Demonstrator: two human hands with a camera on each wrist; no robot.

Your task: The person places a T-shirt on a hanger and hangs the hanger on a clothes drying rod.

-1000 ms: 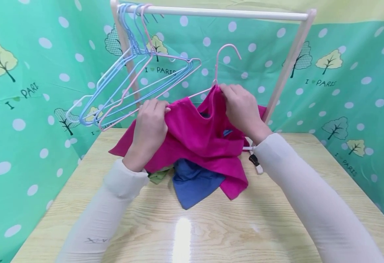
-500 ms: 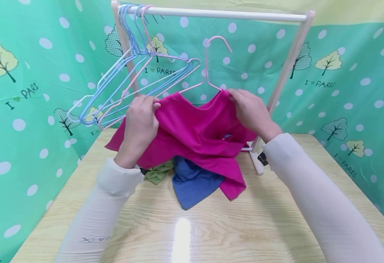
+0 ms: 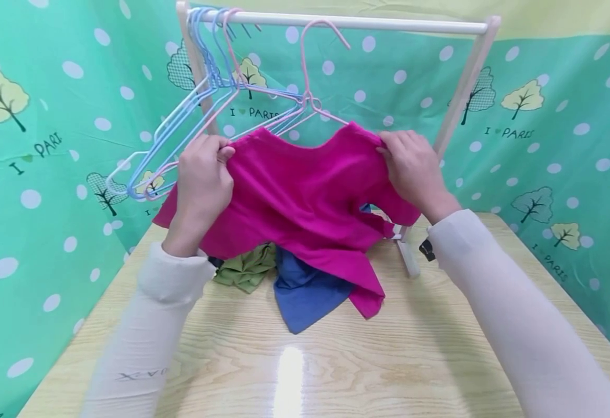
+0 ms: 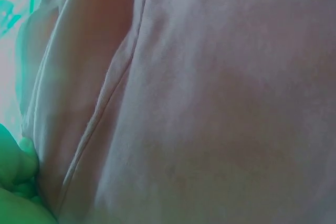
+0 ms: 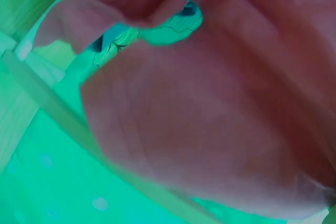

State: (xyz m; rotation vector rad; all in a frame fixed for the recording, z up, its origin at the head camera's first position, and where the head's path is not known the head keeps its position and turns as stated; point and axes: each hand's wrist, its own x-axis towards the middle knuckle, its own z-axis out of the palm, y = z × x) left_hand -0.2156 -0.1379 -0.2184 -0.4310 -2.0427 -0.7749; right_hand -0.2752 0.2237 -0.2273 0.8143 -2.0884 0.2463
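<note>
Pale wood-grain table (image 3: pixel 378 360) beneath creased, scoop-necked magenta shirt (image 3: pixel 305 191), left hand (image 3: pixel 203 180) and right hand (image 3: pixel 415 168) with fingers (image 3: pixel 396 146) pinching its shoulders.

Along the white rail (image 3: pixel 415 25), a hand could pass between its middle and the pale wooden right upright (image 3: pixel 462 96). Clustered blue, white and pink wire hangers (image 3: pixel 211 82) block its left end; a separate pink wire hanger (image 3: pixel 303 64) overlaps its middle. The magenta cloth shirt (image 3: pixel 305 191), spread between left hand (image 3: pixel 202 174) and right hand (image 3: pixel 413 165), screens the far edge of the pale wood-grain table (image 3: pixel 368 366); toward its near edge lies room.
</note>
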